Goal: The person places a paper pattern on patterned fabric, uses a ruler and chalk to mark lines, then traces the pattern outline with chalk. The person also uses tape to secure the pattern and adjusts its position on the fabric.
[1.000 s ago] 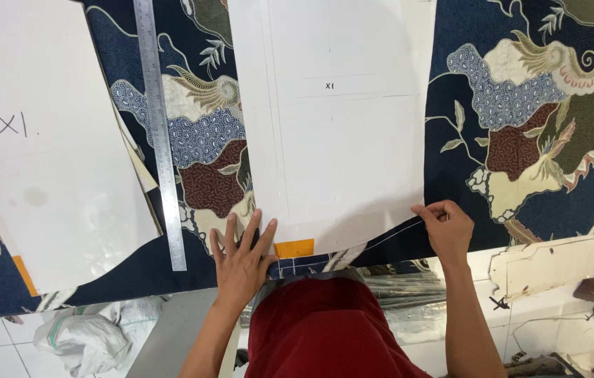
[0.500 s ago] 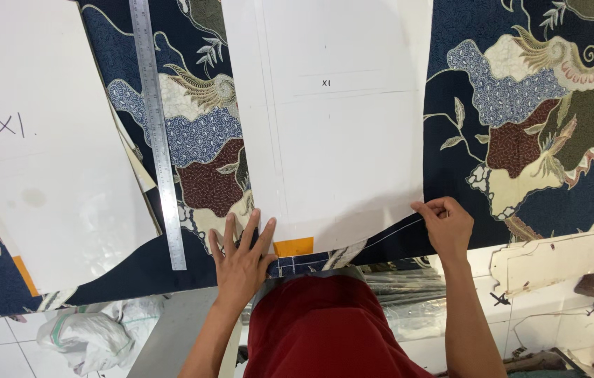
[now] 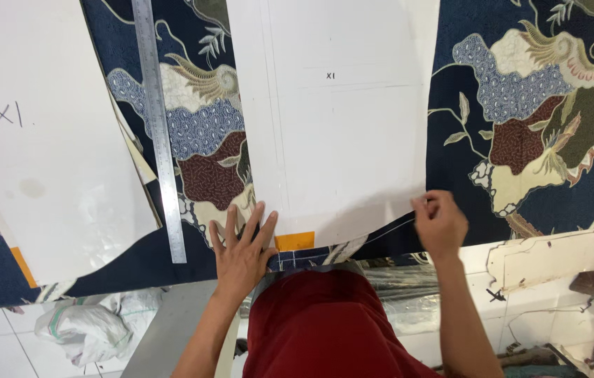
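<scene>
white paper pattern (image 3: 332, 133) lies flat on the dark blue printed cloth (image 3: 521, 119), and both hands work at its lower edge. the fingers (image 3: 431, 207) of the right hand (image 3: 440, 227) are pinched together on something very thin; i cannot tell what it is, maybe chalk or a pin. they touch the right lower corner of the pattern, where a pale line runs along the curved edge on the cloth. the left hand (image 3: 241, 252) grasps nothing: its fingers (image 3: 249, 227) are spread and pressed flat on the left lower corner, just beside a small orange tab (image 3: 295, 241). farther left, a long metal ruler (image 3: 159, 133) lies on the cloth, and beyond it a second white pattern piece (image 3: 45, 140) covers the cloth. below the table edge there is a white sack (image 3: 94, 325) on the tiled floor. to my judgement, the marking around the pattern is only partly done: the line shows at the bottom edge, and along the sides i see no line on the cloth.
</scene>
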